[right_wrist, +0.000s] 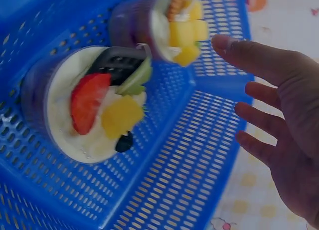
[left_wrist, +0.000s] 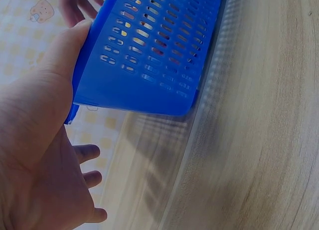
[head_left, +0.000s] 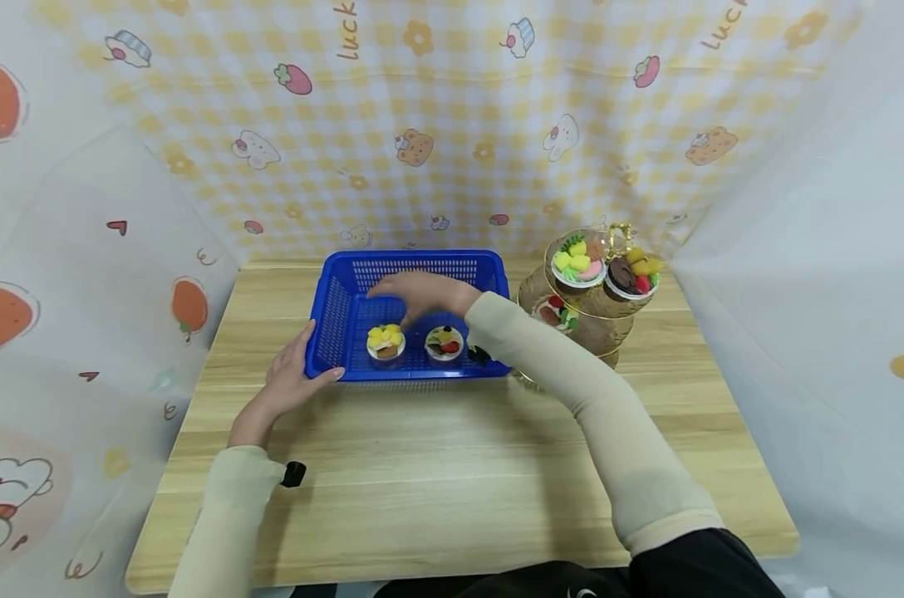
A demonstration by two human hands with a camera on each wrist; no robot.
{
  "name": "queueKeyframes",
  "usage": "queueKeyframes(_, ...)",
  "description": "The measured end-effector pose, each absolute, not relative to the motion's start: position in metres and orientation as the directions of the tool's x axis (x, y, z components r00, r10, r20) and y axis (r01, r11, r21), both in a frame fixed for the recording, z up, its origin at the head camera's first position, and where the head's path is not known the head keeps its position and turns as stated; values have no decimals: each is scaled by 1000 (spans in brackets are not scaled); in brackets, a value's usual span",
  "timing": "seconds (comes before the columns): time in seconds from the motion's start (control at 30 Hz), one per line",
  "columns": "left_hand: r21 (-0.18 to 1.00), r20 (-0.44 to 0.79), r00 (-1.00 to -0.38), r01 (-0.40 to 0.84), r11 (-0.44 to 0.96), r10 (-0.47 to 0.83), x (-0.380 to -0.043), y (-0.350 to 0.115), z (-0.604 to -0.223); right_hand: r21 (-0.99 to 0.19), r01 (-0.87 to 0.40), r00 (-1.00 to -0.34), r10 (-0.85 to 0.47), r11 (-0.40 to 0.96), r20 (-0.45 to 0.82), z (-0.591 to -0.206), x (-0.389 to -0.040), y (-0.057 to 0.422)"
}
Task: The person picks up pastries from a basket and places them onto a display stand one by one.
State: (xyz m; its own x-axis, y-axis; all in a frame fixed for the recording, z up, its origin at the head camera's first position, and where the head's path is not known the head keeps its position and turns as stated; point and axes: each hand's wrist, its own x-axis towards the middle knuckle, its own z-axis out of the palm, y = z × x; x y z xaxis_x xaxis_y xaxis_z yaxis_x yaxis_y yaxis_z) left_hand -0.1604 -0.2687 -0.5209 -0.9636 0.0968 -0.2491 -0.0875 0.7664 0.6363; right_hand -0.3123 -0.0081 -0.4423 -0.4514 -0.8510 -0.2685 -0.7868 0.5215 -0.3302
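My left hand [head_left: 291, 374] grips the near-left corner of a blue plastic basket [head_left: 320, 332], its thumb on the rim and several fingertips showing past the corner in the left wrist view. Over the inside of the basket reaches my right hand [head_left: 425, 292], fingers spread and holding nothing. Nearest to its thumb in the right wrist view is a dessert cup topped with yellow cubes [right_wrist: 184, 35]. A second dessert cup, with a strawberry slice and other fruit [head_left: 444, 342], stands beside it. Both cups sit upright by the basket's near wall.
To the basket's right stands a gold-rimmed tiered stand [head_left: 601, 328], partly behind my right forearm. Its upper tier bears a cup with yellow and pink toppings [head_left: 579, 264] and a chocolate-topped cup [head_left: 631, 274]. A lower tier holds another fruit-topped dessert [head_left: 555, 314]. A patterned curtain [head_left: 452, 108] hangs behind.
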Motion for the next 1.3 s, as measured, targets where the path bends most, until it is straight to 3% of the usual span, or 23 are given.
queueKeyframes(0.23,636,-253,-963,-93,766,94,-160,-269,-521,-321,-815,-367,-859,482,-357,-467,-306,-24)
queueKeyframes(0.77,649,-260,-961,-101,754,96,-159,-269,-521,-299,-844,-311,-861,445,-403,-485,-300,-35)
queueKeyframes(1.07,650,-258,-962,-102,753,93,-160,-269,-522,-297,-854,-305,-873,428,-380,-487,-300,-34)
queueKeyframes(1.3,649,-257,-962,-104,754,88,-159,-270,-523,-313,-824,-346,-857,472,-382,-489,-301,-31)
